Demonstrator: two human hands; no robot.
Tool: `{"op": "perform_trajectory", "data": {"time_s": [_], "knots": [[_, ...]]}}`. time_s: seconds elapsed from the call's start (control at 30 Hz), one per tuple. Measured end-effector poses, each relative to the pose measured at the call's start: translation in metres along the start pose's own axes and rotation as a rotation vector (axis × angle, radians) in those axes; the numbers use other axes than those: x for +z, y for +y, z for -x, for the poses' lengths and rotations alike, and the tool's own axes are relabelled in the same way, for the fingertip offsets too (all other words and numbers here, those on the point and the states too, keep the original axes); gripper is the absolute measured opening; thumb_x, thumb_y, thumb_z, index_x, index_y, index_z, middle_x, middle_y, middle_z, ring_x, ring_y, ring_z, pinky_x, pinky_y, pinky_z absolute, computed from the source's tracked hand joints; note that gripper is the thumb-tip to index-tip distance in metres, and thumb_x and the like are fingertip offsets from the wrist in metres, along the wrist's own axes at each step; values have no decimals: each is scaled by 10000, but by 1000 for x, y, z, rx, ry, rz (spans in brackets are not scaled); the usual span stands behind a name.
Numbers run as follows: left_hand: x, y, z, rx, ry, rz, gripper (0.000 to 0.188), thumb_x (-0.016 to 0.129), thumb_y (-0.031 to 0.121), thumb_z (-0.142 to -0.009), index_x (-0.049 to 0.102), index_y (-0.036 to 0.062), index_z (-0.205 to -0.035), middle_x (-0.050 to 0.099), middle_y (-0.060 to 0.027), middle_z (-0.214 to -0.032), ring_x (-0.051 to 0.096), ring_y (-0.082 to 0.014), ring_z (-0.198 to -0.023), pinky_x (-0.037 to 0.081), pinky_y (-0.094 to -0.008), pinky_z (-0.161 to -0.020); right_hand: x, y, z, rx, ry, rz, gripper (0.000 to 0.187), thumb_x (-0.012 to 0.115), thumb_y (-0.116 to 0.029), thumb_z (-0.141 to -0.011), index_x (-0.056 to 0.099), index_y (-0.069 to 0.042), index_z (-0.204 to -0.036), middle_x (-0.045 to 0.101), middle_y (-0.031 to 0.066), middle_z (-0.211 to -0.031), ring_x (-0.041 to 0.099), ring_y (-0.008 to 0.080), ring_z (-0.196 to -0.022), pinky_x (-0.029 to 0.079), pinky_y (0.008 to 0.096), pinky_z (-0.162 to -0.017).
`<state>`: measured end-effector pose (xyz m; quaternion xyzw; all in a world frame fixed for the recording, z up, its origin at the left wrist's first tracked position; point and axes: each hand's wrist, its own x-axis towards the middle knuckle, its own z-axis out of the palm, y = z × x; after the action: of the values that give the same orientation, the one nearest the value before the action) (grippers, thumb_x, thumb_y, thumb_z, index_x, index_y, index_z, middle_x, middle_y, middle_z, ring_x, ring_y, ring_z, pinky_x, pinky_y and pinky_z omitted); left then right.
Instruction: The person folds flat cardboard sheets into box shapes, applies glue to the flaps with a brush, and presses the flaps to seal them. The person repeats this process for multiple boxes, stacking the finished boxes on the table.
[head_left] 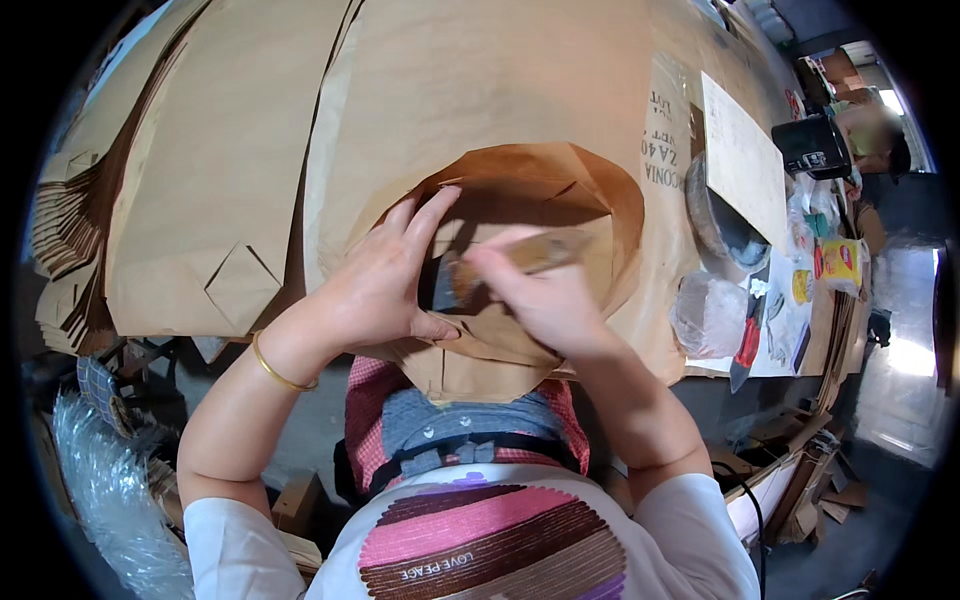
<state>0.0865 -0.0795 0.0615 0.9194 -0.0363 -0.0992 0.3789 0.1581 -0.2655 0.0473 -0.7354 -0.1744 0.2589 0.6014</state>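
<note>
A large brown paper bag [470, 370] lies before me with its end folded open into a rounded hollow. My left hand [385, 265] rests on the left side of that opening, thumb and fingers spread apart against the paper. Over the hollow, my right hand [535, 300] is closed around a brush-like tool with a wooden handle [555, 252], blurred by motion. The tool's working end points left, toward my left palm. A dark grey-blue patch [445, 285] shows between the two hands; I cannot tell whether it belongs to the tool.
To the left lie stacked brown paper bags [215, 150] with folded ends. On the right are a round basin [715, 225] partly under a white board [745, 150], a clear plastic-wrapped bundle [708, 315], a red-handled knife [746, 345] and a yellow packet [838, 262]. Another person is at the far right.
</note>
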Motion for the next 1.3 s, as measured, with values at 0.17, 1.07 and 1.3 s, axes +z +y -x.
{"op": "perform_trajectory", "data": {"time_s": [0.17,1.07,1.3], "knots": [[-2,2,0,-24,-3,23,1206,900,177,-508,193,63,-1479,408,-218,-1338,398,-414,-1260,363,-429,-1068,-62,-27,8,-121,359,370,136,623,-126,-867,655,-14,-796,637,53,-679,598,120,-622,478,259,-590],[-7,-12,-6,-64,-30,-87,197,653,126,-787,552,-34,-845,621,-214,-780,611,-397,-787,493,-448,-695,-91,-35,-1,-156,122,372,95,651,-81,-851,673,-11,-911,665,50,-786,617,151,-743,496,289,-682],[27,-18,-27,-226,227,-301,62,641,35,-760,612,-20,-760,638,-215,-776,622,-387,-770,496,-442,-689,-58,0,18,-116,251,171,62,642,-71,-877,663,-14,-866,637,9,-762,573,80,-686,471,240,-627]]}}
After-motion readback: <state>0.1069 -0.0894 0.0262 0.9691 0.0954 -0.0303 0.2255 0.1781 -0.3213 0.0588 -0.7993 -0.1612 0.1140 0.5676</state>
